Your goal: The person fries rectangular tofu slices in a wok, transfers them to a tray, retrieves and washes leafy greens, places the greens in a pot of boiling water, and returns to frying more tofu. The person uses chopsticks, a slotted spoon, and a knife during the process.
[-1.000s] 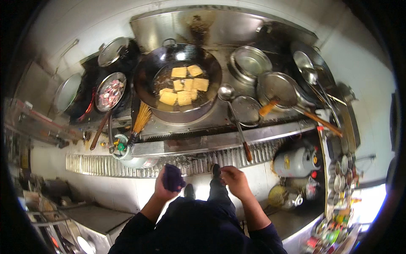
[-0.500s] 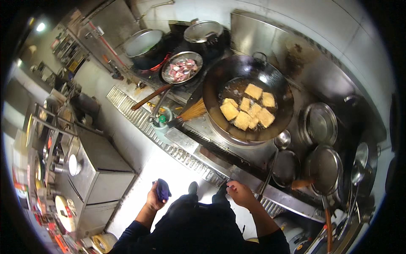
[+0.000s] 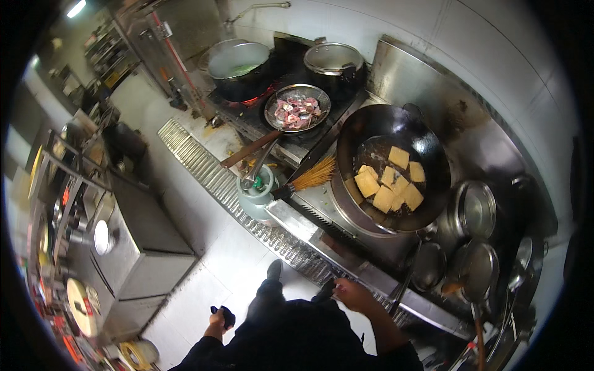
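My left hand (image 3: pixel 217 323) hangs low beside my left leg, closed round a bunched dark cloth (image 3: pixel 228 316). My right hand (image 3: pixel 351 294) is by the front edge of the stove counter, its fingers curled together; whether anything small is in them is hidden. Beyond it stands a large black wok (image 3: pixel 427 141) on a burner. Several golden square slabs (image 3: pixel 385 198), which look like fried tofu, lie in dark oil in it. To the wok's left, a wood-handled strainer (image 3: pixel 250 148) holds chopped pinkish meat (image 3: pixel 297 112).
A bamboo wok brush (image 3: pixel 314 174) lies left of the wok, near a grey-green bucket (image 3: pixel 255 204). Two pots, one open (image 3: pixel 238 59) and one lidded (image 3: pixel 334 57), stand at the back. Pans and ladles (image 3: pixel 521 264) crowd the right. A steel cabinet (image 3: pixel 158 272) stands left.
The stove and its pots have shifted right in the view. My left hand with the cloth has dropped lower and closer to my body; my right hand stays by the counter edge.
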The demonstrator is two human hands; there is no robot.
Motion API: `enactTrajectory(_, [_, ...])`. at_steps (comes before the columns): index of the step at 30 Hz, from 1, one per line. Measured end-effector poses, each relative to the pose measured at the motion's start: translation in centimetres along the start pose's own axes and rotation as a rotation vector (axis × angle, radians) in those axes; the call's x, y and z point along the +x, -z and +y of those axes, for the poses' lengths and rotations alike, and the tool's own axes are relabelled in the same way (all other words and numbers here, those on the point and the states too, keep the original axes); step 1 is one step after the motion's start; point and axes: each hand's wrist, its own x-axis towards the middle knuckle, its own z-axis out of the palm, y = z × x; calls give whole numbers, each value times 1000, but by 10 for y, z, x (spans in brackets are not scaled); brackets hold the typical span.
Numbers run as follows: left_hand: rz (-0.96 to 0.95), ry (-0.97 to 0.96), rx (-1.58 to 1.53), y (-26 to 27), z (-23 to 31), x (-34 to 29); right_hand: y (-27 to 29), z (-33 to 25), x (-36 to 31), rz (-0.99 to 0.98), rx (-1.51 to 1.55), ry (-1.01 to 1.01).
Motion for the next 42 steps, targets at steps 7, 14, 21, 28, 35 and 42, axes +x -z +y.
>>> enactTrajectory(7, [-139,-421,813,-41,141,69,-54,-63,31,360,-24,77])
enactTrajectory(14, [-827,-1044,1550,-247,196,-38,-132,-185,161,461,-120,192])
enactTrajectory(21, [-919,-1553,2128,-255,41,-225,-178,-209,258,184,-554,307])
enactTrajectory(28, [-908,-1101,1929,-211,-94,-189,-209,-152,181,448,-306,111])
enactTrajectory(35, [-746,-377,1457,-224,-170,-140,-251,-137,31,780,-128,-222])
enactTrajectory(42, [-1684,-1993,2056,-210,-34,-91,-392,34,-126,1455,220,-457])
